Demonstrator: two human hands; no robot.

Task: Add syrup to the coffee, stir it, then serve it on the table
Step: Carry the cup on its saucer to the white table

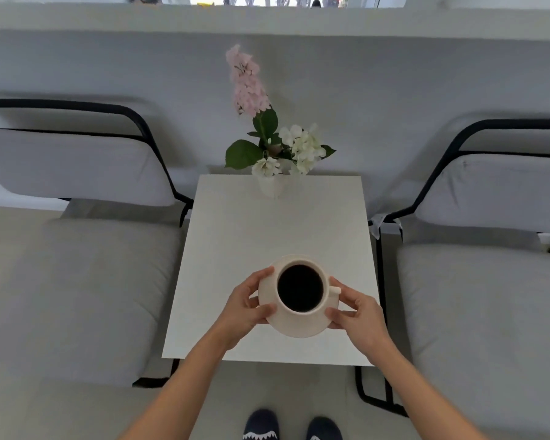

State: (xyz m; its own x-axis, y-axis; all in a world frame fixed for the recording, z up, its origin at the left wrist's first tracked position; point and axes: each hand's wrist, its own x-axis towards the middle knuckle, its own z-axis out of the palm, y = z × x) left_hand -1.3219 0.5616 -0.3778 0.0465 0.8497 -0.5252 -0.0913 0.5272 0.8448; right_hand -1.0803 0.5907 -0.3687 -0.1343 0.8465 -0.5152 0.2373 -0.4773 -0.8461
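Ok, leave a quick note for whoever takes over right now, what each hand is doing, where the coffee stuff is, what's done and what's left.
Left hand: gripping the left rim of the saucer.
Right hand: gripping the saucer's right rim, beside the cup's handle.
Cup of coffee: full, dark, sitting on the saucer over the near half of the white table. Whether the saucer already touches the tabletop cannot be told.
Vase of flowers: at the table's far edge, apart from the cup.
Done: cup carried to the table. No syrup or stirrer in view.
Left: set the saucer down flat, then let go with both hands.
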